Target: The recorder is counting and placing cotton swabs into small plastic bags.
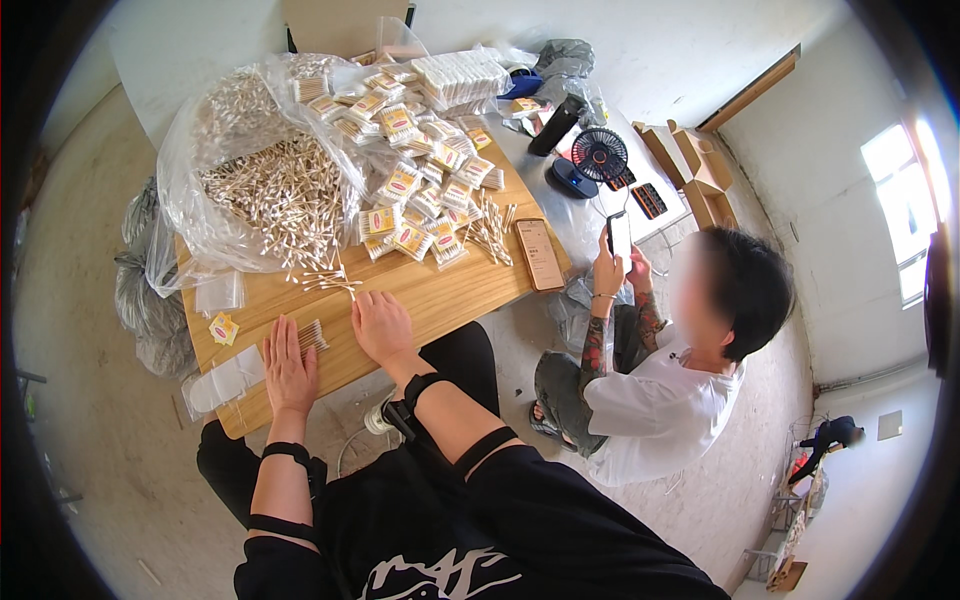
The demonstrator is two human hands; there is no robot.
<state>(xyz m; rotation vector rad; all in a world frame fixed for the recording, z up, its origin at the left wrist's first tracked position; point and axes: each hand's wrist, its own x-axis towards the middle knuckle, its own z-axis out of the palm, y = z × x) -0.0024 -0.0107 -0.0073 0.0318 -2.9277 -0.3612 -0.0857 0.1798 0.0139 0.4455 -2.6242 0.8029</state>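
Observation:
My left hand (290, 365) lies flat on the wooden table (440, 310), fingers stretched out, beside a small row of cotton swabs (314, 336). With its fingers bent together, my right hand (383, 325) pinches the end of a cotton swab (346, 277) at the edge of some loose ones. Behind them a large clear plastic bag (190, 230) lies open, full of loose cotton swabs (285, 190). White clear-topped pouches (228, 382) lie flat left of my left hand, near a small yellow and white card (223, 329).
Many filled swab packets (400, 185) are heaped beside the bag, with a loose swab pile (490, 230) and a phone (540, 255) at the right edge. A seated person (665, 400) holds another phone. Beyond stand a small fan (600, 155), a black bottle (557, 125) and cardboard boxes (700, 170).

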